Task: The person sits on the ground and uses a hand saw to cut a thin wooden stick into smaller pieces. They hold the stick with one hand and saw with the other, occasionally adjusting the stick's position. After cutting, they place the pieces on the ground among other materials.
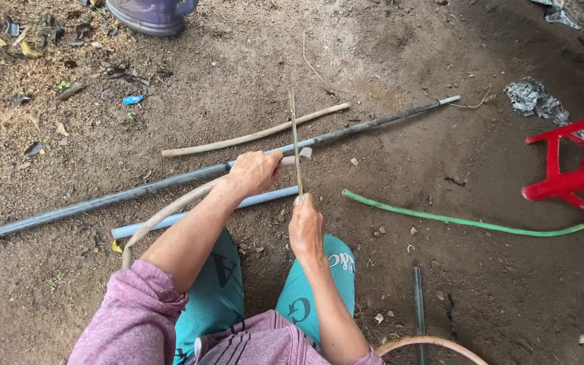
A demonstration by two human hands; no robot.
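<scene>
My left hand [253, 172] grips the end of a long pale curved cane [170, 213] that bends back past my left arm. The cane's cut tip [304, 154] pokes out just beyond my fingers. My right hand [305, 228] is closed on the lower end of a thin straight blade-like strip [295, 138], which stands nearly upright and crosses the cane's tip. Both hands are above bare dirt, over my knees in teal trousers [214, 297].
On the dirt lie a long grey pipe [170, 181], a light blue pipe [265, 198], another pale cane [251, 136], and a green hose [461, 221]. A red stool [572, 177] is at the right, a purple pot [151, 13] at the top.
</scene>
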